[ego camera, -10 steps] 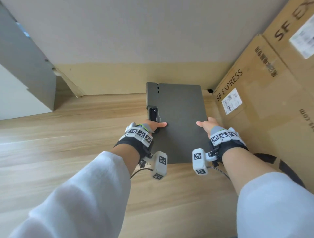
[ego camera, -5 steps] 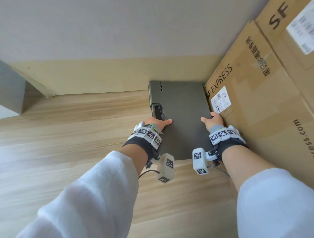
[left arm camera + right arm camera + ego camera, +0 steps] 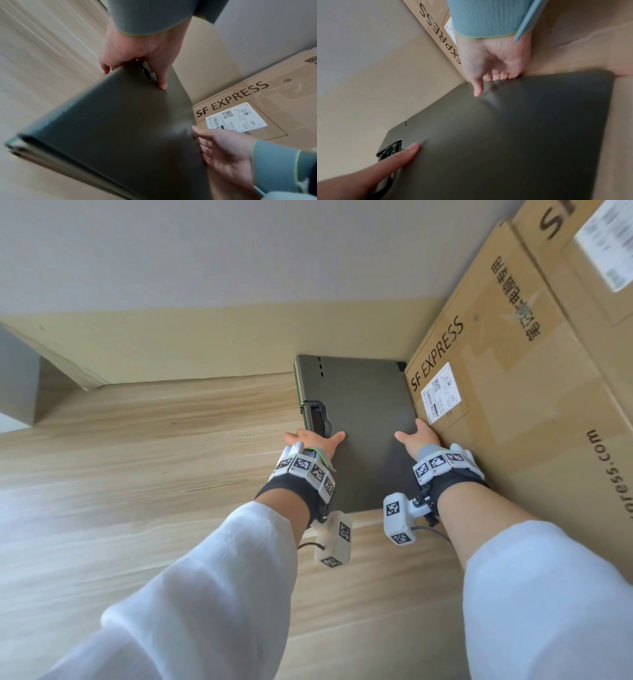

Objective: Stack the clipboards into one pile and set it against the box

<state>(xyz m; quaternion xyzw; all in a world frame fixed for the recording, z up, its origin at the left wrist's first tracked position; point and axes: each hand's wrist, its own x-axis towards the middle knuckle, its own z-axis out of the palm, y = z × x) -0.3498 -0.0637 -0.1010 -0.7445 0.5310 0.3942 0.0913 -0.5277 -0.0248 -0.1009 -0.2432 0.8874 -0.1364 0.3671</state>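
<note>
Underneath, pale wood floor point(image 3: 144, 460), grey wall point(image 3: 239, 251).

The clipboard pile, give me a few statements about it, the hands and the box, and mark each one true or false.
1. Both hands hold the clipboard pile, the left hand by the edge near the clip. True.
2. The right hand is on the side of the pile nearest the cardboard box. True.
3. The box reads DHL. False: it reads SF EXPRESS.
4. The pile is bright red. False: it is dark grey-green.
5. The left hand's thumb lies on the top face of the pile. True.
</note>
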